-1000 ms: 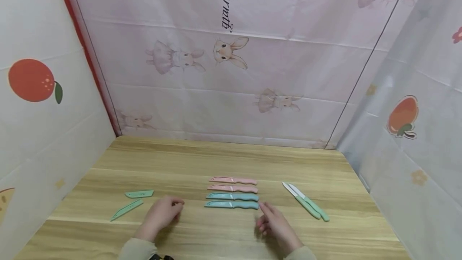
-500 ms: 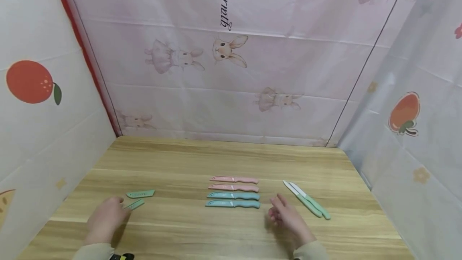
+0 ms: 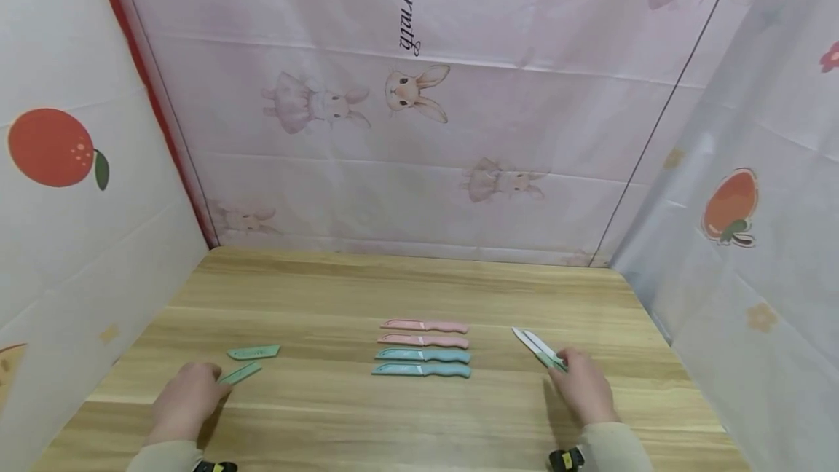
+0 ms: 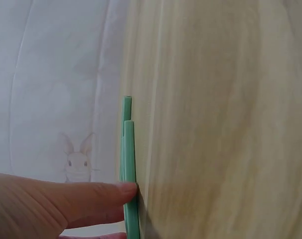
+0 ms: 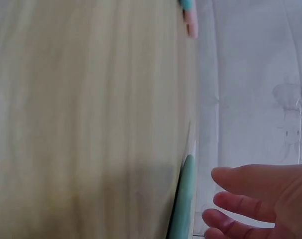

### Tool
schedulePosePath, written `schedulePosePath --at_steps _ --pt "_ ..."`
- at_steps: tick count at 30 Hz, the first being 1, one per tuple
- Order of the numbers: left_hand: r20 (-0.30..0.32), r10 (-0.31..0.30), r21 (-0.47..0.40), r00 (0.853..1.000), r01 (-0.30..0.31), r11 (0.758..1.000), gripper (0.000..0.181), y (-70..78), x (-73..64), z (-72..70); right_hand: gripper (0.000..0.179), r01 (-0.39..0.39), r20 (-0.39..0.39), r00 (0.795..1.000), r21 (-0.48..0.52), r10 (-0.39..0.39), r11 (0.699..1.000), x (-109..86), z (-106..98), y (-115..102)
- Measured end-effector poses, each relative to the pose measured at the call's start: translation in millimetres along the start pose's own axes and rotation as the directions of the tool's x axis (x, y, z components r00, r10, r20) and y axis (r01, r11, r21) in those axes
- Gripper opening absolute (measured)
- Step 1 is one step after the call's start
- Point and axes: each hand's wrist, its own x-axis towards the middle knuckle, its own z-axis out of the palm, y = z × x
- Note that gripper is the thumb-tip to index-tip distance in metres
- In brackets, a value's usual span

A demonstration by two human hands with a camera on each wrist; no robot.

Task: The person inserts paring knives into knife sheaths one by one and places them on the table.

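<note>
At the left of the head view my left hand [image 3: 187, 399] holds the near green knife sheath [image 3: 244, 371] by its lower end. The left wrist view has the thumb pressed on that sheath's edge, fingers behind it. A second green sheath [image 3: 253, 352] lies just beyond. On the right, two green-handled paring knives [image 3: 529, 341] lie side by side with bare blades pointing away. My right hand [image 3: 585, 388] hovers over their handles, hiding most of them in the head view. In the right wrist view its fingers are spread apart beside a green handle [image 5: 185, 194], holding nothing.
Mid-table, two pink sheathed knives [image 3: 424, 326] and two blue sheathed knives [image 3: 422, 370] lie in a row of parallel pieces. Printed cloth walls [image 3: 367, 210] enclose the wooden table [image 3: 328, 282] at the back and both sides.
My left hand has moved left from near the table's middle to the near green sheath and taken hold of it. The right hand has gone right, from beside the blue knives to the green-handled knives.
</note>
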Motion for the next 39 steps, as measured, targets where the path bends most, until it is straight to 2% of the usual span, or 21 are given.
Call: schedulePosePath --at_steps 8,12,19,22,25,28,29,31,32,33,34,36,39 --pt "0.014 -0.003 -0.037 1.000 0.003 0.999 0.029 -4.5 3.5 1.3 0.033 -0.003 0.052 0.999 -0.112 0.008 0.994 1.8 5 3" --pt "0.026 0.015 -0.062 1.000 -0.014 0.998 0.017 -7.7 4.5 1.3 0.035 -0.021 0.093 0.995 -0.109 0.031 0.994 3.2 7 4" --pt "0.001 0.079 -0.069 0.997 -0.079 0.995 0.015 -8.8 2.8 7.1 0.026 -0.025 0.161 0.986 -0.080 0.038 0.996 0.2 9 2" --pt "-0.042 0.117 -0.131 0.992 -0.122 0.984 0.011 -6.2 -1.3 7.0 0.022 -0.006 0.165 0.986 -0.065 0.017 0.998 -1.7 10 1" --pt "-0.129 0.154 -0.210 0.980 -0.179 0.961 0.015 0.9 -5.7 5.2 0.024 -0.015 0.140 0.990 -0.007 0.016 1.000 -3.8 10 0" --pt "-0.202 0.164 -0.301 0.966 -0.220 0.928 0.025 13.4 -9.6 2.5 0.030 -0.047 0.107 0.993 0.076 0.039 0.996 -4.8 10 -2" --pt "-0.212 0.151 -0.350 0.966 -0.219 0.911 0.030 18.4 -10.9 1.4 0.032 -0.066 0.094 0.994 0.110 0.055 0.992 -5.0 9 -3" --pt "-0.224 0.110 -0.480 0.968 -0.208 0.852 0.039 28.1 -13.1 -0.2 0.034 -0.077 0.061 0.996 0.179 0.067 0.981 -5.3 7 -6" --pt "-0.223 0.085 -0.553 0.971 -0.197 0.809 0.041 32.8 -13.8 -0.7 0.034 -0.088 0.043 0.996 0.216 0.080 0.972 -5.6 6 -8" --pt "-0.222 0.064 -0.626 0.973 -0.193 0.755 0.042 37.4 -14.6 -1.1 0.034 -0.094 0.023 0.996 0.254 0.091 0.963 -6.4 4 -10" --pt "-0.220 0.052 -0.695 0.974 -0.194 0.692 0.042 41.5 -15.0 -1.0 0.034 -0.094 -0.006 0.995 0.289 0.101 0.953 -7.4 3 -13" --pt "-0.208 0.056 -0.823 0.977 -0.205 0.529 0.037 49.4 -15.9 1.1 0.034 -0.082 -0.086 0.989 0.370 0.122 0.926 -10.1 1 -18" --pt "-0.168 0.126 -0.934 0.978 -0.199 0.296 0.030 62.4 -17.2 8.3 0.036 -0.036 -0.227 0.958 0.509 0.174 0.860 -13.8 2 -27"
